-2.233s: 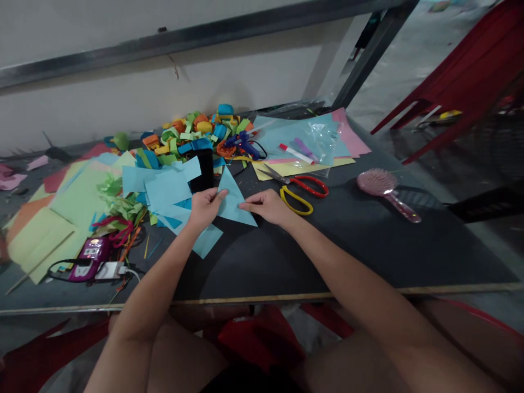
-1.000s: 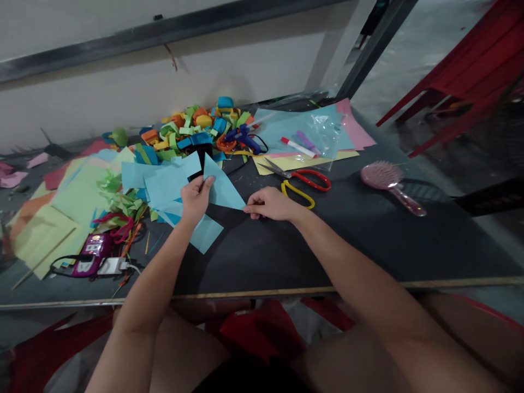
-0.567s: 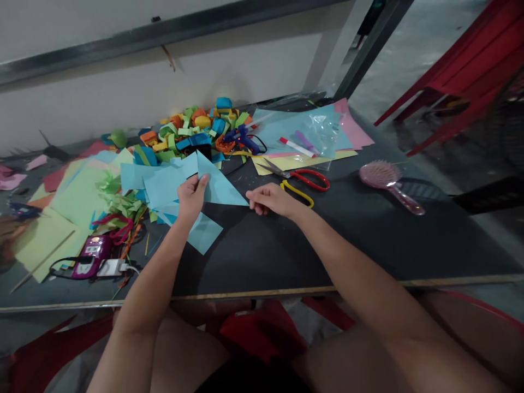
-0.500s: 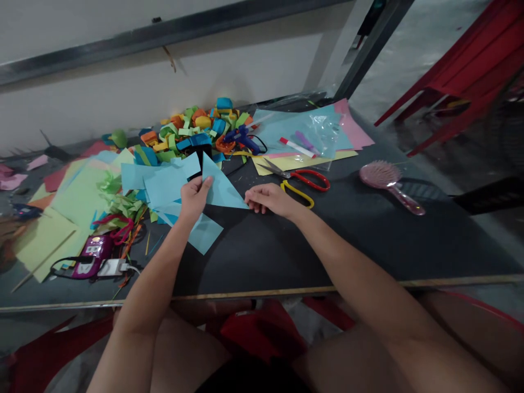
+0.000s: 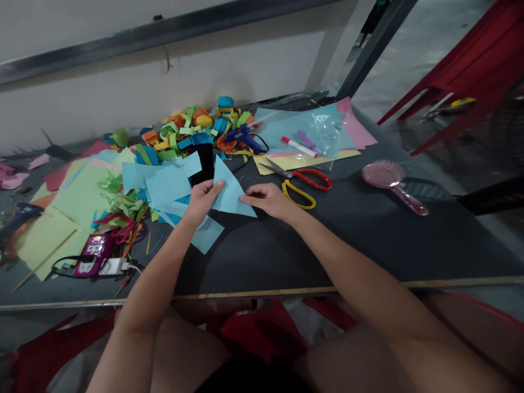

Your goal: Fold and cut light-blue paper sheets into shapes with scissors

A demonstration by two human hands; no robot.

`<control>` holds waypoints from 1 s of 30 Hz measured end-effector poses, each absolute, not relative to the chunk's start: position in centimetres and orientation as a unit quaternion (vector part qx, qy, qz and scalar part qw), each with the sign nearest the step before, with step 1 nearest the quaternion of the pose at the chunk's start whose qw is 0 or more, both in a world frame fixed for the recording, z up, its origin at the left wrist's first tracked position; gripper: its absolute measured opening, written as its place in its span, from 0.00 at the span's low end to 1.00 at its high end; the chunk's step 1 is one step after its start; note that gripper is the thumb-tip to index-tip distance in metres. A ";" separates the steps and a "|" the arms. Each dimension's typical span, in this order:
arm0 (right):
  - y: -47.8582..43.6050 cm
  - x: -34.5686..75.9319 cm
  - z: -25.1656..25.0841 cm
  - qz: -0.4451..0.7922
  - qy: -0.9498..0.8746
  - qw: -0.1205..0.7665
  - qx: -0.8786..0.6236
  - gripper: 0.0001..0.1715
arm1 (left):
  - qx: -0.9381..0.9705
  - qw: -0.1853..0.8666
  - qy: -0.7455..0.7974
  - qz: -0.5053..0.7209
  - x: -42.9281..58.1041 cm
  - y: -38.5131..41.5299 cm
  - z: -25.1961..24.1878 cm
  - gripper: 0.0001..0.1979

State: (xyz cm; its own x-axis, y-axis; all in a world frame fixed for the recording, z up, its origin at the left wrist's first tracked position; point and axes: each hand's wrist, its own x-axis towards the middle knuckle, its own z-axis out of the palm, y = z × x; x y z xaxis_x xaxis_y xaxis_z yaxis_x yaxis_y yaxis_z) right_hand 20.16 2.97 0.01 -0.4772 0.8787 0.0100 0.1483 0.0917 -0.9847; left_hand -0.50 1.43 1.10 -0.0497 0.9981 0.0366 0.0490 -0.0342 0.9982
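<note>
A light blue piece of paper (image 5: 228, 191), triangular in outline, is held above the dark table. My left hand (image 5: 203, 200) pinches its left side, thumb on top. At its right edge, my right hand (image 5: 268, 200) grips the same paper between thumb and fingers. More blue paper sheets (image 5: 167, 183) lie beside and behind my left hand, and a blue square (image 5: 208, 234) rests below it. Scissors (image 5: 292, 174) with one red and one yellow handle lie open just beyond my right hand. Behind the held paper, a black object (image 5: 207, 158) is partly covered.
Colourful folded paper pieces (image 5: 200, 123) are heaped at the back, near a blue glue gun (image 5: 245, 136). A marker (image 5: 298, 146) lies on paper sheets at the back right. To the right is a pink hairbrush (image 5: 387, 177); at left, a purple device (image 5: 95, 254) with a cable.
The blue paper has shifted slightly right and tilted in my hands. My right hand has moved from its right corner to a pinch on its right edge.
</note>
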 end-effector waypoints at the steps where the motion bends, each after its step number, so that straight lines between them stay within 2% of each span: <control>1: 2.8 20.1 0.3 0.574 -0.648 0.321 -0.383 0.21 | 0.494 0.477 0.510 0.519 -0.6 1.5 0.9 0.27; 6: 2.4 19.4 0.9 0.643 -0.568 0.339 -0.387 0.26 | 0.495 0.556 0.443 0.500 -1.3 1.5 0.7 0.33; 9: 2.5 19.1 0.5 0.644 -0.523 0.378 -0.412 0.28 | 0.527 0.577 0.406 0.474 -1.1 1.2 0.9 0.30; 11: 2.6 18.9 0.3 0.646 -0.501 0.399 -0.417 0.29 | 0.559 0.558 0.408 0.458 -0.8 1.0 1.1 0.26; 16: 2.4 18.7 0.0 0.605 -0.541 0.431 -0.394 0.29 | 0.638 0.431 0.449 0.453 0.2 0.3 1.4 0.17; 21: 2.3 18.6 0.5 0.594 -0.545 0.442 -0.393 0.29 | 0.623 0.408 0.453 0.490 0.4 0.1 1.8 0.16; 30: 2.7 18.8 0.0 0.570 -0.545 0.476 -0.389 0.28 | 0.637 0.391 0.466 0.475 -0.2 0.7 1.3 0.16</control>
